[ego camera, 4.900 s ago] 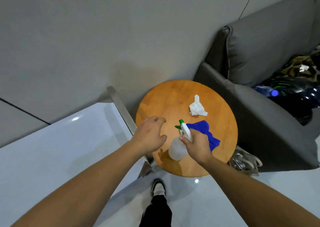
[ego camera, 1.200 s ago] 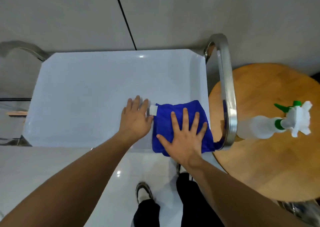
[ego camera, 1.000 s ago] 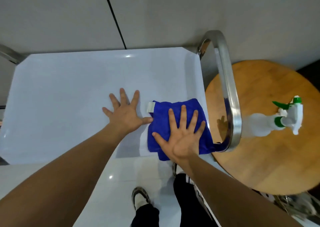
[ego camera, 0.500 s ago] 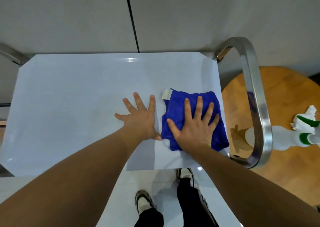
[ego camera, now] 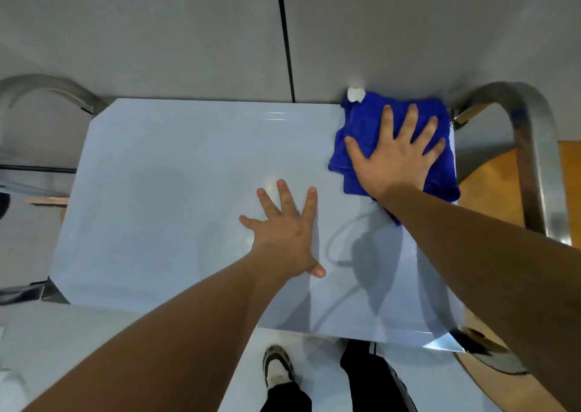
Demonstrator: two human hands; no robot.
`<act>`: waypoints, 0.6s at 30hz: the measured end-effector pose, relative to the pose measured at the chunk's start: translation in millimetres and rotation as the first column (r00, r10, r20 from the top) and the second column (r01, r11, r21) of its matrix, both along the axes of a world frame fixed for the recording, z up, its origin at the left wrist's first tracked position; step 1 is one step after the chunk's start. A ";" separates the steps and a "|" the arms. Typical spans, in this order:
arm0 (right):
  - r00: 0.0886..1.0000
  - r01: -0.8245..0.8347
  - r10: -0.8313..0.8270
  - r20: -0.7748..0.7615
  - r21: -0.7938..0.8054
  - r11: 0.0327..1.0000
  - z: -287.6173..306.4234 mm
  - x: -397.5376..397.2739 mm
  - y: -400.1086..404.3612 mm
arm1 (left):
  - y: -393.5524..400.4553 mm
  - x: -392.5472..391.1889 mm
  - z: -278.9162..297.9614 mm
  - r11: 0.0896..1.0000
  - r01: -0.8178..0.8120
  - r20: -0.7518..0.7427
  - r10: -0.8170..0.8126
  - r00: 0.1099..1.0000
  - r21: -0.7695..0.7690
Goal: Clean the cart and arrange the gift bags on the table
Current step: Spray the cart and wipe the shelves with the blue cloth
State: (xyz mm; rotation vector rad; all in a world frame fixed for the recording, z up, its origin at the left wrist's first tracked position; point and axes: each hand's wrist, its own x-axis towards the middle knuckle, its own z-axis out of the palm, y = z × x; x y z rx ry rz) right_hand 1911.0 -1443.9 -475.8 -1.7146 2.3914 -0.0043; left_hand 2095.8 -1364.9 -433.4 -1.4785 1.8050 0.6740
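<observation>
White cart top [ego camera: 163, 191], right hand [ego camera: 394, 157] flat on blue cloth [ego camera: 361, 122], left hand [ego camera: 286, 232] splayed flat, neither grip closed.

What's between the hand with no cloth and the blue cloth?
Nothing but bare white cart top lies between the left hand and the blue cloth, which the right hand presses flat. The head view shows this.
</observation>
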 end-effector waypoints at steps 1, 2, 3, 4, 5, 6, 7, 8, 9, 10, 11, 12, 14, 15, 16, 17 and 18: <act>1.000 0.005 -0.005 0.006 -0.013 1.000 0.1 -0.8 -7.4 | -0.3 0.0 -0.3 1.000 -0.004 -0.003 0.004 1.000 0.003; 1.000 0.010 -0.010 0.009 -0.022 1.000 -0.1 -1.4 -12.7 | -0.3 0.3 -0.9 1.000 -0.008 -0.006 0.008 1.000 0.002; 1.000 0.013 -0.012 0.006 -0.027 1.000 -0.5 -1.9 -16.1 | 0.0 0.5 -1.4 1.000 -0.008 -0.007 0.008 1.000 -0.003; 1.000 0.013 -0.013 0.000 -0.029 0.999 -0.4 -1.9 -18.0 | 0.4 1.1 -1.7 1.000 -0.007 -0.011 0.007 1.000 -0.009; 1.000 0.012 -0.012 -0.004 -0.027 1.000 -0.1 -1.9 -18.3 | 1.3 1.5 -1.3 1.000 -0.009 -0.017 0.009 1.000 -0.013; 1.000 0.010 -0.010 -0.003 -0.024 1.000 0.4 -1.8 -17.8 | 2.4 1.9 -0.6 1.000 -0.012 -0.025 0.012 1.000 -0.017; 1.000 0.007 -0.007 0.001 -0.020 1.000 1.0 -2.1 -17.0 | 3.7 2.1 0.2 1.000 -0.014 -0.031 0.013 0.999 -0.024; 1.000 0.003 -0.003 0.007 -0.017 1.000 1.6 -2.5 -15.6 | 4.9 2.3 0.6 0.999 -0.015 -0.034 0.014 0.999 -0.032; 1.000 -0.004 0.005 0.015 -0.015 1.000 2.0 -3.5 -13.5 | 6.2 2.5 1.3 0.999 -0.020 -0.037 0.019 0.999 -0.038; 1.000 -0.015 0.015 0.020 -0.018 1.000 2.4 -5.6 -10.5 | 7.0 2.8 1.5 0.999 -0.027 -0.038 0.025 0.999 -0.041; 0.999 -0.027 0.027 0.019 -0.027 0.999 2.5 -9.3 -5.9 | 7.4 2.6 1.5 0.999 -0.031 -0.040 0.029 0.999 -0.043; 0.999 -0.043 0.043 0.015 -0.038 0.998 2.5 -13.8 0.4 | 7.8 2.6 1.4 0.998 -0.034 -0.043 0.032 0.999 -0.047; 0.998 -0.057 0.058 0.018 -0.043 0.997 2.7 -22.6 17.3 | 7.7 2.9 1.5 0.998 -0.044 -0.048 0.041 0.998 -0.055; 0.998 -0.050 0.051 0.021 -0.041 0.998 2.6 -26.2 26.6 | 7.7 3.0 1.5 0.997 -0.048 -0.048 0.045 0.998 -0.060; 0.999 -0.036 0.037 0.023 -0.041 0.999 3.3 -28.5 35.9 | 7.3 2.9 1.0 0.997 -0.051 -0.048 0.048 0.998 -0.066; 0.999 -0.021 0.022 0.025 -0.039 0.999 4.5 -29.9 45.2 | 7.3 2.4 0.6 0.996 -0.053 -0.049 0.050 0.998 -0.072; 1.000 -0.009 0.010 0.030 -0.037 0.999 6.0 -30.6 54.3 | 7.3 1.5 0.1 0.995 -0.058 -0.048 0.054 0.997 -0.078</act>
